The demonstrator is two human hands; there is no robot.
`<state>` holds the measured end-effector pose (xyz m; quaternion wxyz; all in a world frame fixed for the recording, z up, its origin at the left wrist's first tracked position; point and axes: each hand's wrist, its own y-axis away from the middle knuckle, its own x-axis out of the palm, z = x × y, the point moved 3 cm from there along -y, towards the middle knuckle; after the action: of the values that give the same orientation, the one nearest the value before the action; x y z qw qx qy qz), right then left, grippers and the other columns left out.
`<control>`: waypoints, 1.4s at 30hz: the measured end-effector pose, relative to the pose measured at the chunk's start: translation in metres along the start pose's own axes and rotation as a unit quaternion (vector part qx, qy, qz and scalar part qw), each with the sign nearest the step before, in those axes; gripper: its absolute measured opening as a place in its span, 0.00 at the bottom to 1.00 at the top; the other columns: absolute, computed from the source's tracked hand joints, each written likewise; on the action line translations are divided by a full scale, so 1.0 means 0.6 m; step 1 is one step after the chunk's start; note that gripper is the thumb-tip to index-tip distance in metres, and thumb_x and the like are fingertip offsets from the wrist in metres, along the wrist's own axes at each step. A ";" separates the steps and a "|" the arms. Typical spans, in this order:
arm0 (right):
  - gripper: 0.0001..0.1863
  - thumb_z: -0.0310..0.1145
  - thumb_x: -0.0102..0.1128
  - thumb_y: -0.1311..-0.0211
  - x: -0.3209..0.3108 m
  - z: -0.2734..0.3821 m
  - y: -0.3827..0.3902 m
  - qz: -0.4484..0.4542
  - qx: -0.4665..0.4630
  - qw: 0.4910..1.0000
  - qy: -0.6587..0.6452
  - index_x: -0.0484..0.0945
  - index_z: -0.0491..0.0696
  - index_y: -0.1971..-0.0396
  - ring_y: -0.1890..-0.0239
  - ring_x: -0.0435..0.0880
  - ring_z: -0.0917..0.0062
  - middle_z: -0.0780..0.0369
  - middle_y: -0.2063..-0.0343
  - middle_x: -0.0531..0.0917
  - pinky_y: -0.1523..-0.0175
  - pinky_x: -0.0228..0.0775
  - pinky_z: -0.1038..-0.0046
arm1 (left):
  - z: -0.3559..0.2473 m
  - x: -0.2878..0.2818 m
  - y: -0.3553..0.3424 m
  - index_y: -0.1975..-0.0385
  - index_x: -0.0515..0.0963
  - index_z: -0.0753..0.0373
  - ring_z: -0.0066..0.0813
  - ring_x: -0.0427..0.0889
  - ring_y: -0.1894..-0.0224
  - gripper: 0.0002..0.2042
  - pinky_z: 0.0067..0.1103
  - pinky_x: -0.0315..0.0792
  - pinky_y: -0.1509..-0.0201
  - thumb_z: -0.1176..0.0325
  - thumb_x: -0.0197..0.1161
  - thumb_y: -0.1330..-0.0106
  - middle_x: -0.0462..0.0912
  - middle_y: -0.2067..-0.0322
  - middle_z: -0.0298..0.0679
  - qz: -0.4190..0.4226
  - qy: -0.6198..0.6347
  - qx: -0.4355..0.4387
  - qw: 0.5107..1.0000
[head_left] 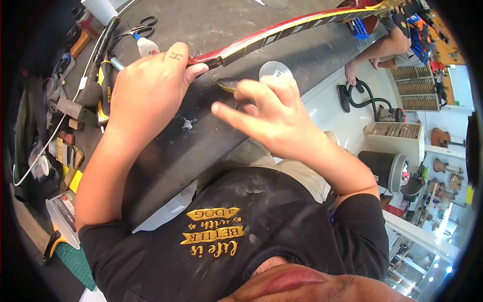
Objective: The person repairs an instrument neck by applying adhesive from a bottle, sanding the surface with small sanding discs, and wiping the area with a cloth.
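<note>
A red guitar neck [282, 34] with a pale yellow edge and block inlays runs from my left hand toward the upper right. My left hand [151, 93] is closed around its near end, the thumb lying along it. What lies under the palm is hidden. Apart from the neck, my right hand [271, 108] hovers over the bench edge, slightly blurred. One digit points left while the others curl inward. Against the curled fingertips is a dark oval piece with a yellow rim [229, 84]. Behind that hand, a pale round disc [275, 70] lies on the bench.
The dark bench [201, 30] holds scissors [143, 27], a white bottle [147, 47], a yellow-black tool [104, 88] and small blocks [70, 108] at left. A white cable [55, 133] crosses there. Another person's legs [385, 48] and a black hose [370, 100] are at right.
</note>
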<state>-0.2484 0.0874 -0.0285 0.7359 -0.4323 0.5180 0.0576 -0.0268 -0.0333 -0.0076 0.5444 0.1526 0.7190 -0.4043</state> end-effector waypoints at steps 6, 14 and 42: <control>0.20 0.24 0.82 0.46 0.030 -0.049 0.017 -0.078 0.008 0.997 0.024 0.96 0.53 0.51 0.40 0.78 0.62 0.62 0.45 0.84 0.40 0.75 0.62 | 0.003 0.000 0.003 0.59 0.75 0.63 0.55 0.89 0.68 0.19 0.45 0.80 0.65 0.53 0.71 0.16 0.86 0.73 0.47 0.000 -0.009 0.000 1.000; 0.02 0.22 0.69 0.18 0.027 -0.104 0.095 -0.247 0.345 0.883 -0.201 0.88 0.44 0.53 0.46 0.90 0.62 0.56 0.50 0.91 0.37 0.83 0.62 | -0.003 -0.002 0.003 0.59 0.75 0.63 0.54 0.89 0.68 0.19 0.44 0.80 0.64 0.53 0.71 0.16 0.86 0.74 0.47 -0.002 0.002 0.006 1.000; 0.05 0.25 0.74 0.21 0.047 -0.117 0.097 -0.164 0.303 0.938 -0.040 0.88 0.45 0.50 0.47 0.94 0.58 0.56 0.53 0.94 0.36 0.81 0.61 | -0.004 -0.001 0.002 0.58 0.74 0.64 0.55 0.86 0.68 0.19 0.44 0.78 0.62 0.54 0.73 0.18 0.84 0.72 0.48 -0.006 -0.004 0.008 1.000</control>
<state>-0.3166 0.0644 -0.0914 0.8512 -0.2652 0.4034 -0.2059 -0.0274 -0.0306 -0.0076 0.5440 0.1508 0.7144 -0.4134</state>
